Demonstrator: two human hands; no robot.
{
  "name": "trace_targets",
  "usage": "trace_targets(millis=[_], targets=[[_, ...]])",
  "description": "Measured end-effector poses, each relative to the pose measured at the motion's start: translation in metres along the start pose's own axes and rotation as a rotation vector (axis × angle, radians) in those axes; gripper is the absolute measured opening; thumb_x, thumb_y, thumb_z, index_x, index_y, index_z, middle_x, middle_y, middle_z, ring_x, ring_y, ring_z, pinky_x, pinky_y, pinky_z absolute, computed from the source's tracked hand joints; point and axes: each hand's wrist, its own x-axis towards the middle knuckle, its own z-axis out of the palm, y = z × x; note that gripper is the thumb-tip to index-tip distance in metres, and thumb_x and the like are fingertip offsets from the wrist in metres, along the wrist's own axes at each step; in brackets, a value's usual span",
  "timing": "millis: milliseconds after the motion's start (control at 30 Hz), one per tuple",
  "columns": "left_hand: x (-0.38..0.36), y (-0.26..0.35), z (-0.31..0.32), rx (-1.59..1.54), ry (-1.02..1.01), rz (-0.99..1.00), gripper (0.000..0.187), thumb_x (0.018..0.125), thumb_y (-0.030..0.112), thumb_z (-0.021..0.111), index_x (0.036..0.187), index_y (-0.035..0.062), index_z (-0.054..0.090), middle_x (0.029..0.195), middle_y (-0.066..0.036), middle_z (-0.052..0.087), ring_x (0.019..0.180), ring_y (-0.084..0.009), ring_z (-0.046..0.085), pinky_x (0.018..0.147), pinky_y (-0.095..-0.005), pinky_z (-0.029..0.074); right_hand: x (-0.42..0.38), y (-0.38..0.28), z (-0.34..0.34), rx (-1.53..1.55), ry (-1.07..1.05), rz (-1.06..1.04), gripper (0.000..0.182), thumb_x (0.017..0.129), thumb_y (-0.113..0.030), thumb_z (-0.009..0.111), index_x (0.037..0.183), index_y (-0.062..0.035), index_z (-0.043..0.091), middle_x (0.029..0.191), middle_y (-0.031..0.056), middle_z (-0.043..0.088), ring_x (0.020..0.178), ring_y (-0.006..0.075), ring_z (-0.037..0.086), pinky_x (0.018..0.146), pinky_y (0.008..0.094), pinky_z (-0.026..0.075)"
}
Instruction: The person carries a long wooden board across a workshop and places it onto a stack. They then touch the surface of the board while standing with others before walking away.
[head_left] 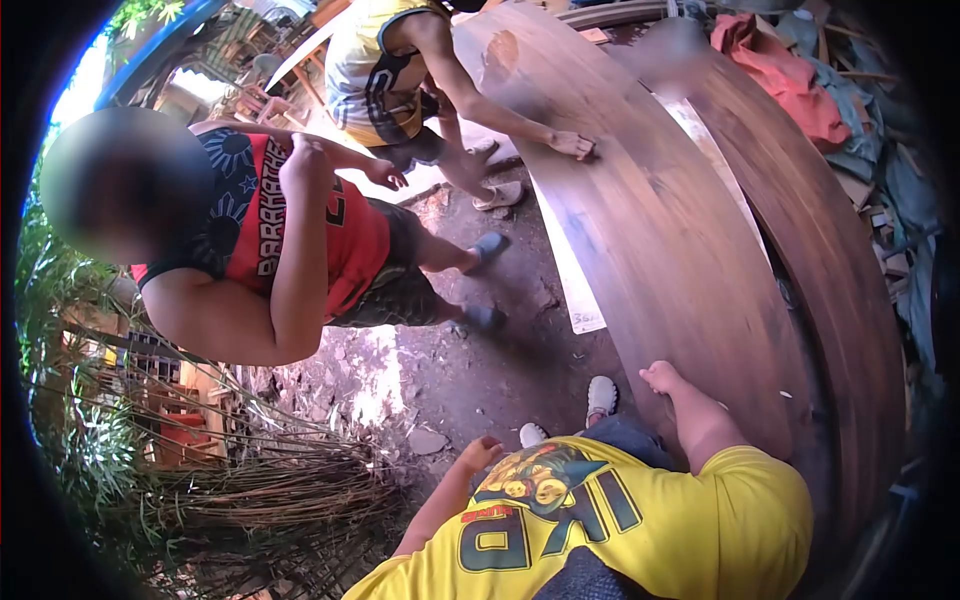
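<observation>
Low in the head view, my right hand [661, 378] rests at the near edge of a long brown wooden board [660, 240], its fingers curled in and nothing visible in them. To the left, in front of my yellow shirt, is my left hand [483, 452], its fingers loosely bent and apart, holding nothing that shows. Beyond it lies the dirt ground. A second dark board [830, 250] lies along the right side of the first. Between and under the boards, a pale sheet [572, 275] shows.
A person in a red and black shirt [340, 240] stands at left, one arm bent. Another person in a yellow and white top [375, 75] touches the board with a hand [572, 145]. Dry sticks [280, 500] lie lower left; red cloth [780, 80] lies upper right.
</observation>
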Motion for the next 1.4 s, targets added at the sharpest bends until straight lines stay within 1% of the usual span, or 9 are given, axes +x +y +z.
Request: trace_targets(millis=[233, 367, 600, 667, 767, 867, 1000, 1233, 1400], targets=[[0.006, -0.015, 0.009, -0.042, 0.006, -0.011, 0.038, 0.085, 0.033, 0.059, 0.103, -0.0002, 0.063, 0.099, -0.019, 0.065, 0.093, -0.0285, 0.062, 0.083, -0.0357, 0.047, -0.007, 0.008, -0.002, 0.019, 0.032, 0.073, 0.037, 0.088, -0.033, 0.058, 0.072, 0.0009, 0.059, 0.061, 0.0086, 0.059, 0.048, 0.0168, 0.055, 0.047, 0.0317, 0.045], [-0.002, -0.009, 0.005, -0.010, 0.005, 0.003, 0.038, 0.085, 0.033, 0.058, 0.103, -0.0009, 0.062, 0.101, -0.019, 0.065, 0.094, -0.0287, 0.062, 0.083, -0.0355, 0.047, -0.016, 0.008, 0.003, -0.002, 0.033, 0.086, 0.038, 0.088, -0.033, 0.057, 0.071, 0.0008, 0.059, 0.060, 0.0084, 0.059, 0.049, 0.0169, 0.056, 0.047, 0.0318, 0.045], [0.005, -0.039, 0.012, 0.010, -0.036, 0.066, 0.039, 0.086, 0.033, 0.058, 0.105, -0.0011, 0.061, 0.101, -0.018, 0.065, 0.094, -0.0265, 0.062, 0.083, -0.0344, 0.047, -0.033, 0.004, 0.022, 0.006, 0.040, 0.076, 0.039, 0.088, -0.033, 0.057, 0.069, 0.0004, 0.059, 0.058, 0.0076, 0.058, 0.048, 0.0156, 0.055, 0.046, 0.0314, 0.044], [0.009, -0.051, 0.018, -0.128, -0.039, 0.007, 0.040, 0.086, 0.033, 0.058, 0.105, -0.0012, 0.061, 0.101, -0.017, 0.065, 0.094, -0.0258, 0.062, 0.083, -0.0340, 0.047, -0.034, 0.009, 0.026, 0.027, 0.058, 0.057, 0.039, 0.088, -0.033, 0.057, 0.069, 0.0004, 0.059, 0.058, 0.0074, 0.058, 0.048, 0.0153, 0.055, 0.045, 0.0312, 0.044], [0.002, -0.044, 0.008, -0.053, -0.063, -0.001, 0.039, 0.086, 0.033, 0.058, 0.105, -0.0007, 0.062, 0.101, -0.017, 0.065, 0.095, -0.0265, 0.062, 0.084, -0.0344, 0.047, -0.045, 0.004, 0.032, 0.050, 0.052, 0.074, 0.039, 0.088, -0.033, 0.056, 0.070, 0.0008, 0.060, 0.059, 0.0073, 0.059, 0.048, 0.0151, 0.055, 0.046, 0.0309, 0.044], [0.011, -0.057, 0.010, -0.057, -0.059, 0.022, 0.038, 0.085, 0.033, 0.059, 0.103, 0.0000, 0.063, 0.101, -0.017, 0.065, 0.095, -0.0278, 0.062, 0.085, -0.0356, 0.046, -0.049, 0.006, 0.034, 0.054, 0.051, 0.092, 0.038, 0.088, -0.033, 0.056, 0.071, 0.0007, 0.060, 0.060, 0.0074, 0.059, 0.048, 0.0153, 0.056, 0.047, 0.0310, 0.045], [0.009, -0.058, 0.011, -0.124, -0.040, -0.049, 0.038, 0.084, 0.032, 0.063, 0.105, 0.0004, 0.062, 0.101, -0.015, 0.066, 0.093, -0.0236, 0.062, 0.083, -0.0341, 0.047, -0.054, 0.004, 0.031, 0.038, 0.050, 0.100, 0.038, 0.089, -0.033, 0.056, 0.072, 0.0007, 0.060, 0.061, 0.0080, 0.060, 0.049, 0.0162, 0.056, 0.048, 0.0311, 0.046], [0.008, -0.050, 0.002, -0.044, -0.067, 0.020, 0.036, 0.085, 0.031, 0.062, 0.103, -0.0006, 0.062, 0.100, -0.016, 0.066, 0.093, -0.0239, 0.063, 0.083, -0.0338, 0.047, -0.053, 0.001, 0.031, 0.033, 0.042, 0.109, 0.036, 0.089, -0.032, 0.056, 0.075, 0.0010, 0.060, 0.061, 0.0095, 0.060, 0.049, 0.0171, 0.057, 0.048, 0.0310, 0.046], [0.007, -0.038, -0.001, -0.060, -0.045, -0.028, 0.037, 0.085, 0.030, 0.062, 0.106, -0.0001, 0.062, 0.102, -0.016, 0.066, 0.096, -0.0245, 0.062, 0.086, -0.0342, 0.046, -0.038, 0.010, 0.029, 0.073, 0.053, 0.089, 0.035, 0.089, -0.032, 0.057, 0.076, 0.0003, 0.060, 0.060, 0.0095, 0.060, 0.049, 0.0173, 0.056, 0.048, 0.0321, 0.046]])
